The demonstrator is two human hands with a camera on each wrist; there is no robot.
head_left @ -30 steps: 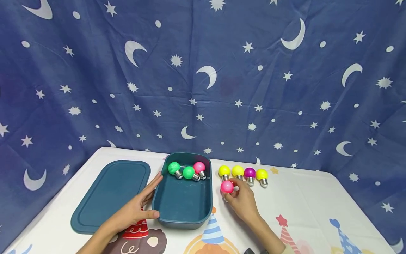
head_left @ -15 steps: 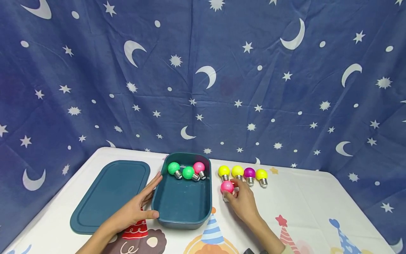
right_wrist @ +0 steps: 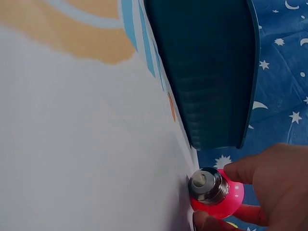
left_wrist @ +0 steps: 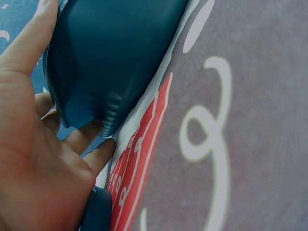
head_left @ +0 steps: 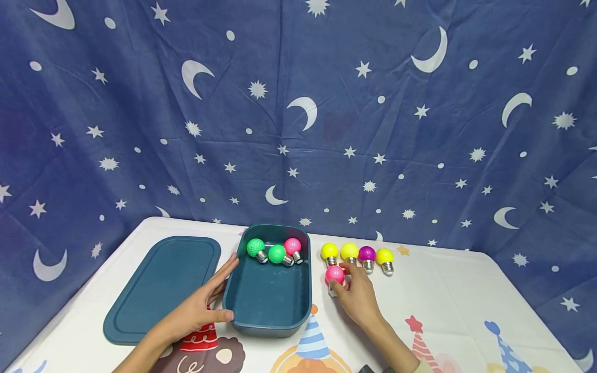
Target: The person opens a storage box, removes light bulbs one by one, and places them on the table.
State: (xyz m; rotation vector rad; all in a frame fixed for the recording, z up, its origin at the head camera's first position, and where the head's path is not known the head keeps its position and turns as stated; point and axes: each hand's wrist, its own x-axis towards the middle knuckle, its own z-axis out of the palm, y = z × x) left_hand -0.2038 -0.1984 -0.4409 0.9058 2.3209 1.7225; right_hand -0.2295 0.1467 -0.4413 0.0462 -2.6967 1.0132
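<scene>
Right of centre in the lower part of the head view, the right hand (head_left: 358, 296) pinches a pink light bulb (head_left: 334, 274) between thumb and fingers, its metal base toward the frame's bottom. Above and to the right lie three yellow bulbs (head_left: 384, 256) and a purple bulb (head_left: 367, 253). At lower centre-left, the left hand (head_left: 198, 306), fingers extended and thumb spread wide, touches a dark teal box (head_left: 269, 298) holding two green bulbs (head_left: 277, 254) and another pink bulb (head_left: 293, 245).

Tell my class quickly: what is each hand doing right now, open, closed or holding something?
Left hand: open, resting against the teal plastic box.
Right hand: holding a pink light bulb.
</scene>
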